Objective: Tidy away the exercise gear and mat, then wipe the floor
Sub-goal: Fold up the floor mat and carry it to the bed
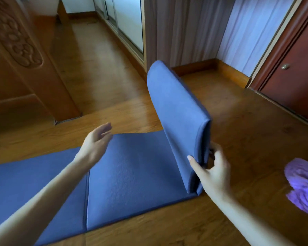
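Mat-folding step: right hand (212,172) pinches the doubled end panels of the blue padded folding mat (132,171) upright near the wooden floor's (238,125) right side, left hand (96,141) hovers released; next, probably flip onto flat panels.

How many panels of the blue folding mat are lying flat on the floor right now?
2 fully flat: one panel in the middle, one panel at the left, possibly continuing past the frame edge. The right hand holds the remaining folded stack upright.
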`<control>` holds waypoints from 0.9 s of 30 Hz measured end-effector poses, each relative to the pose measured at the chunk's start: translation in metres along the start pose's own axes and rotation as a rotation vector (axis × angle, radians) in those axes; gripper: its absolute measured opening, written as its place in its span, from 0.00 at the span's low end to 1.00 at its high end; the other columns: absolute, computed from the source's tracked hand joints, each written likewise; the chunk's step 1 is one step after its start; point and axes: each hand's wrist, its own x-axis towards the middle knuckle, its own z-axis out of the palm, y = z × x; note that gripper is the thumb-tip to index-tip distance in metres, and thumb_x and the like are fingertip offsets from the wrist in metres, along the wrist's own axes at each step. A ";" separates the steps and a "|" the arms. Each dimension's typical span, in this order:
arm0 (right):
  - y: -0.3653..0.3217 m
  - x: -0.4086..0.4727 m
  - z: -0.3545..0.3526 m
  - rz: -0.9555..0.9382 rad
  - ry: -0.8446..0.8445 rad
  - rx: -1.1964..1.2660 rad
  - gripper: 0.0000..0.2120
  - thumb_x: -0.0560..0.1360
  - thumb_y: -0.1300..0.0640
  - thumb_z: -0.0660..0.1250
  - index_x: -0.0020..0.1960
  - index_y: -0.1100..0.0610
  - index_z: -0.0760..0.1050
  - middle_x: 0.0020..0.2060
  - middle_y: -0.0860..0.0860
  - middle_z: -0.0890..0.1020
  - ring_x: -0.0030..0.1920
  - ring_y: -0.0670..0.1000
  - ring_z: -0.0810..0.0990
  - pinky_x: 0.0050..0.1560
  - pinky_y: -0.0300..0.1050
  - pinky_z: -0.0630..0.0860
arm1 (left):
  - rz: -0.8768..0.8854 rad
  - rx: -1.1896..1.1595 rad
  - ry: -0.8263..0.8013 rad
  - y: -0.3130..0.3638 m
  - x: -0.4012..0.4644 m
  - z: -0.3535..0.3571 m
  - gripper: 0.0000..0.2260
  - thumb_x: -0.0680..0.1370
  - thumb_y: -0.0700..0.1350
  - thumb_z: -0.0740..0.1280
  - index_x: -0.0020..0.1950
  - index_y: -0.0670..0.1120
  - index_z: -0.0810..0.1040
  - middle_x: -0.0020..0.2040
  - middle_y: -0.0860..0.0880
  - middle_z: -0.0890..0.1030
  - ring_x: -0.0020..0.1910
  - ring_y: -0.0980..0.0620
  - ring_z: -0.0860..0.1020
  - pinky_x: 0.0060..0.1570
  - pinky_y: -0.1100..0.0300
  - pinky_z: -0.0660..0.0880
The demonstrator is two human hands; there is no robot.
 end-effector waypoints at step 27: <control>0.013 -0.097 0.107 -0.706 -0.719 -0.342 0.22 0.71 0.55 0.65 0.65 0.53 0.70 0.65 0.51 0.75 0.68 0.51 0.69 0.64 0.46 0.66 | -0.376 -0.721 -0.107 -0.129 -0.040 -0.049 0.27 0.66 0.37 0.69 0.65 0.48 0.72 0.51 0.43 0.83 0.46 0.46 0.83 0.39 0.57 0.79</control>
